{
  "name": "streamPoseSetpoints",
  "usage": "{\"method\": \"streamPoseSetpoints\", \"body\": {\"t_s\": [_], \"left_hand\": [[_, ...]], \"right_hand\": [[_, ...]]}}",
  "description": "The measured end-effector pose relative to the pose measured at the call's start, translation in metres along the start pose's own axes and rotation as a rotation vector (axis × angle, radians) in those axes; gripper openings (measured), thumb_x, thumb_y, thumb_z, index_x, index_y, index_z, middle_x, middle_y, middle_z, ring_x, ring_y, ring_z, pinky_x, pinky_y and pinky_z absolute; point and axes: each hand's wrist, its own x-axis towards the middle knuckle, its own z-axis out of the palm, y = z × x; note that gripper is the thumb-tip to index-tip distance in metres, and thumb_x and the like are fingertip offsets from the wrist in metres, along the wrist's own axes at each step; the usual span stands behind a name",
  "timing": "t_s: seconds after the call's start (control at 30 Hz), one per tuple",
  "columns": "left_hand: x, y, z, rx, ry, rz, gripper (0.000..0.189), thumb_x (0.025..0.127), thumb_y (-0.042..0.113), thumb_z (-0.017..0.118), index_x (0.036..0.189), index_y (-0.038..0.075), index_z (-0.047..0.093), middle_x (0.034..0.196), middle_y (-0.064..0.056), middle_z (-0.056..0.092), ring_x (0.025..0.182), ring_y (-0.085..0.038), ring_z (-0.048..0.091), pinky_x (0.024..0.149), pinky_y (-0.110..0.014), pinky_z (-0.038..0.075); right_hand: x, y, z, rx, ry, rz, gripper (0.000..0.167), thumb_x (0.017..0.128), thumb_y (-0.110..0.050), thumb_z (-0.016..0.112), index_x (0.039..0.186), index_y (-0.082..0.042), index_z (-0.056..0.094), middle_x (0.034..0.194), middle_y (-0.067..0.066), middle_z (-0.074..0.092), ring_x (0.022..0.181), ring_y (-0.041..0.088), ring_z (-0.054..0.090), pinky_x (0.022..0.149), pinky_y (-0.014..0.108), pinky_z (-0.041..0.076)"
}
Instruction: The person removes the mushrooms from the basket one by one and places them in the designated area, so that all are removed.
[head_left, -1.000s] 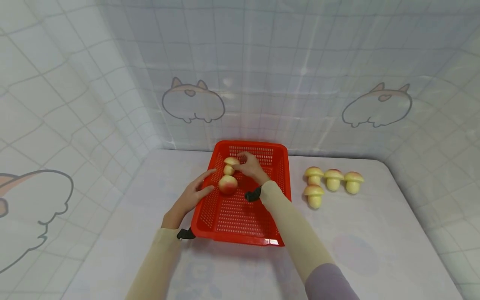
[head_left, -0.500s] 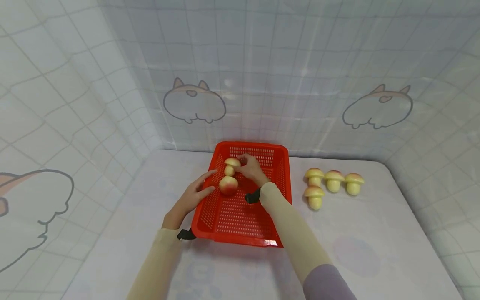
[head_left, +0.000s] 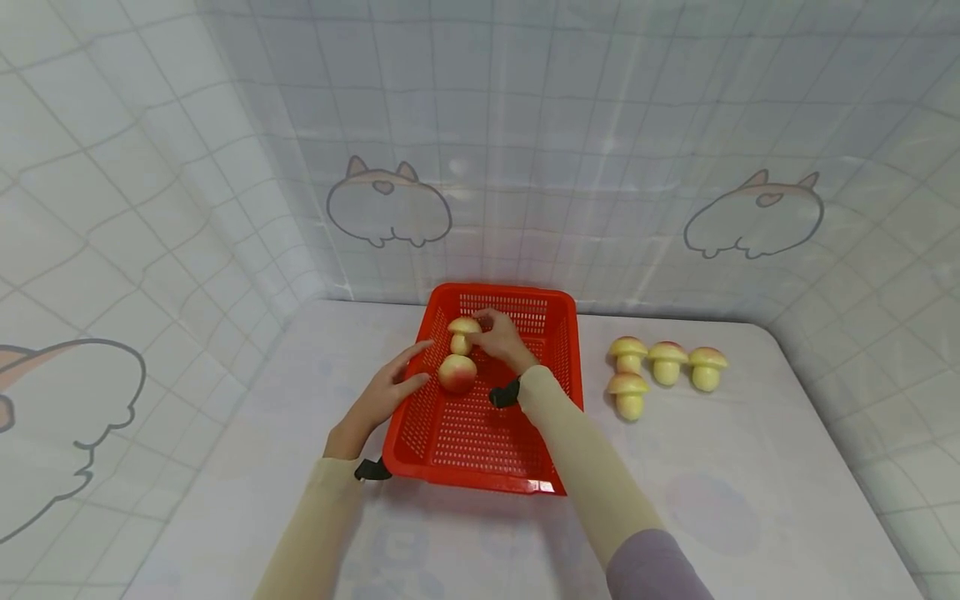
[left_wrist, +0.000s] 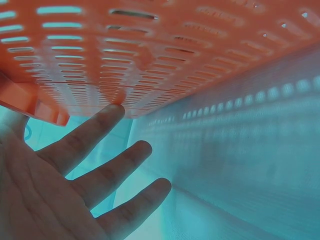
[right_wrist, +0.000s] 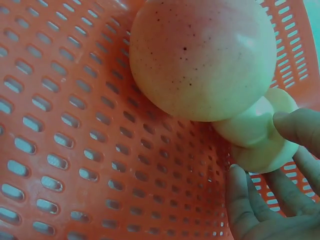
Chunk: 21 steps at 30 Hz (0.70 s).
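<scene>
A mushroom-shaped piece [head_left: 462, 331] with a yellow cap and pale stem lies against the left side of the red basket [head_left: 564, 304]. My right hand [head_left: 501, 340] pinches its cap; in the right wrist view the thumb [right_wrist: 300, 129] presses the cap while other fingers reach around its far side, partly hidden. The stem meets a round, speckled red-and-yellow ball like a peach [head_left: 457, 373] in the basket. My left hand [head_left: 381, 395] lies along the basket's left side, fingers straight and spread. In the left wrist view one fingertip [left_wrist: 116, 111] touches or nearly touches the slotted wall.
Several more yellow mushrooms with reddish caps [head_left: 667, 362] lie on the white table [head_left: 750, 450] right of the basket. A tiled-pattern sheet with cartoon animals [head_left: 387, 208] rises behind the table, and similar sheeting [head_left: 150, 250] stands at both sides.
</scene>
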Motion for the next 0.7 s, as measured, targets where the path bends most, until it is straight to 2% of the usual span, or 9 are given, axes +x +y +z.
{"method": "streamPoseSetpoints", "body": {"t_s": [0.2,0.33,0.47,0.7], "left_hand": [[0.000,0.000,0.000,-0.019,-0.005,0.004,0.057,0.106,0.017,0.056,0.160,0.018,0.037,0.147,-0.031,0.049,0.110,-0.042,0.066,0.087,-0.044,0.062],[0.001,-0.001,-0.001,-0.012,-0.002,0.001,0.057,0.106,0.018,0.056,0.160,0.019,0.037,0.147,-0.031,0.049,0.109,-0.041,0.067,0.086,-0.043,0.062],[0.002,-0.002,-0.001,-0.001,0.002,-0.001,0.058,0.106,0.016,0.056,0.160,0.020,0.036,0.147,-0.030,0.049,0.108,-0.039,0.067,0.085,-0.042,0.062],[0.004,-0.001,-0.002,0.009,0.015,-0.024,0.058,0.106,0.019,0.057,0.160,0.025,0.038,0.148,-0.026,0.049,0.108,-0.038,0.067,0.085,-0.042,0.062]], "right_hand": [[0.000,0.002,-0.001,0.147,-0.023,0.042,0.046,0.098,-0.016,0.069,0.141,-0.008,0.056,0.136,0.015,0.061,0.108,0.035,0.065,0.095,0.047,0.057],[0.002,0.001,-0.003,0.210,-0.008,0.052,0.042,0.099,-0.015,0.067,0.139,-0.006,0.057,0.134,0.017,0.061,0.104,0.031,0.066,0.088,0.041,0.060],[0.004,0.001,-0.005,0.233,0.010,0.049,0.039,0.099,-0.015,0.068,0.135,-0.005,0.058,0.133,0.018,0.061,0.105,0.028,0.066,0.080,0.032,0.060],[0.004,-0.002,-0.011,0.199,-0.003,0.038,0.047,0.099,-0.019,0.067,0.143,-0.006,0.055,0.138,0.016,0.059,0.110,0.027,0.065,0.092,0.038,0.059]]}}
